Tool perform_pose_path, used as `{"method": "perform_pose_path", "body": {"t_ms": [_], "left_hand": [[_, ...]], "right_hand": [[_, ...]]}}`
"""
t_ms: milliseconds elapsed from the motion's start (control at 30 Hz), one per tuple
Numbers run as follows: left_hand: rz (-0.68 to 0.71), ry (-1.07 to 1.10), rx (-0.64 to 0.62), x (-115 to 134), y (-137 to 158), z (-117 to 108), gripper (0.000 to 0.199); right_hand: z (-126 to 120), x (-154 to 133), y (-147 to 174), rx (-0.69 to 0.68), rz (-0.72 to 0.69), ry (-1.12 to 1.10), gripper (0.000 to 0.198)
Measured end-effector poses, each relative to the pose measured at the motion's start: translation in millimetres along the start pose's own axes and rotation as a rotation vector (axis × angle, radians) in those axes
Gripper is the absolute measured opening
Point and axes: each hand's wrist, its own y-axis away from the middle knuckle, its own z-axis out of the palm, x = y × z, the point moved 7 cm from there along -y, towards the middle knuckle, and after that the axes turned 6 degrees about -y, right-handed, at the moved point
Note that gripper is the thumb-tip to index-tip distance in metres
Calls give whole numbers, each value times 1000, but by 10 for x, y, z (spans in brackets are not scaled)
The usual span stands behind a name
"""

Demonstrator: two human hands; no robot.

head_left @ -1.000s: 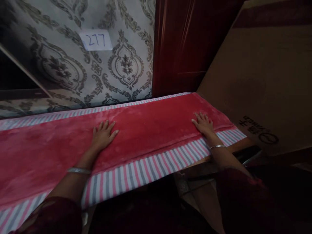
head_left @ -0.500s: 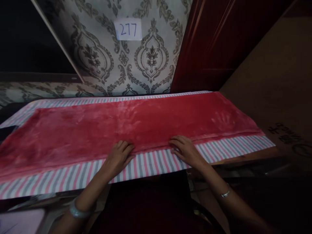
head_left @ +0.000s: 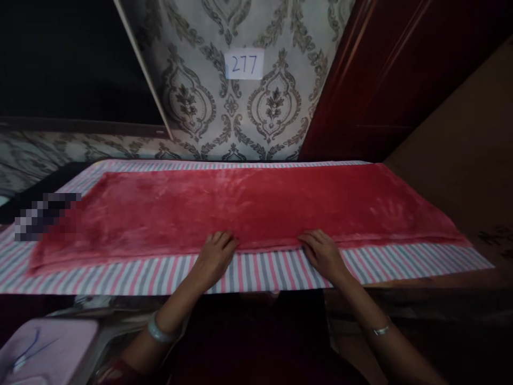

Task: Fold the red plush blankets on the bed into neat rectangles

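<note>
A long red plush blanket [head_left: 264, 206] lies folded into a wide strip on a striped cloth [head_left: 256, 272]. Hand-shaped marks show in its pile. My left hand [head_left: 218, 254] is at the blanket's near edge, left of the middle, its fingers bent together over that edge. To the right, my right hand [head_left: 323, 252] curls its fingers on the same edge in the same way. A stretch of edge runs between the two hands. Both thumbs are mostly hidden, and I cannot see how much fabric lies within the fingers.
The striped cloth covers a table against a patterned wall [head_left: 192, 101] with a paper [head_left: 244, 64] marked 277. A dark screen [head_left: 72, 64] hangs at left. A dark red door panel [head_left: 372, 80] and cardboard [head_left: 468, 133] stand at right. A pale stool top [head_left: 52, 347] sits lower left.
The view has turned left, so the scene sits further right in the picture. Both hands stay at the blanket's near edge, their thumbs now less visible.
</note>
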Motion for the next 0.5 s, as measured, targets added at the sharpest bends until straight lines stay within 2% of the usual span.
{"method": "perform_pose_path", "body": {"t_ms": [133, 333, 400, 500], "left_hand": [[-173, -100, -69, -263, 184, -63, 44], [-399, -133, -143, -940, 679, -213, 53], [-447, -133, -151, -1109, 829, -243, 56], [-457, -123, -158, -1221, 957, -244, 58]], "right_hand": [[-9, 43, 39, 32, 10, 49, 36], [38, 159, 99, 23, 19, 69, 44], [78, 198, 131, 18, 1, 26, 44], [120, 247, 174, 13, -12, -15, 42]]}}
